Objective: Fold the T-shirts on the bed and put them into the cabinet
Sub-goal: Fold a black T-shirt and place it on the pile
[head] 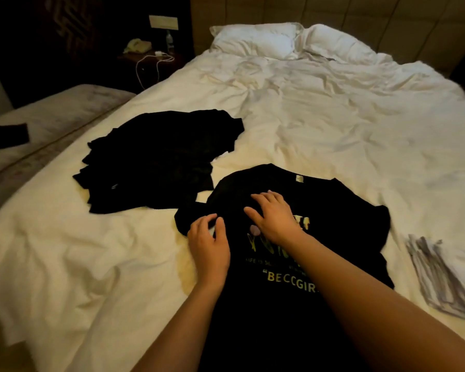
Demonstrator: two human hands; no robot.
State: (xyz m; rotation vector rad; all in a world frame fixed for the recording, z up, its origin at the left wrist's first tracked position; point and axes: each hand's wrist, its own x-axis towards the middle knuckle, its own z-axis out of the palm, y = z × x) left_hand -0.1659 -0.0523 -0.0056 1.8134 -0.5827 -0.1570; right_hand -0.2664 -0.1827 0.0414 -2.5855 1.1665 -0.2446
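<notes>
A black T-shirt (pixel 341 226) with yellow print and the word "BECCGIR" lies face up on the white bed (pixel 333 124), collar away from me. My right hand (pixel 273 216) rests flat on its chest, fingers spread. My left hand (pixel 208 242) sits at the shirt's left sleeve, fingers slightly curved and touching the fabric at the sleeve edge. A pile of black T-shirts (pixel 159 159) lies crumpled to the left, a little farther up the bed. No cabinet is in view.
A folded striped grey-and-white cloth (pixel 438 275) lies at the bed's right edge. Two pillows (pixel 255 40) sit at the headboard. A nightstand (pixel 151 57) with a phone, bottle and white cable stands at back left. A second bed (pixel 51 114) is on the left.
</notes>
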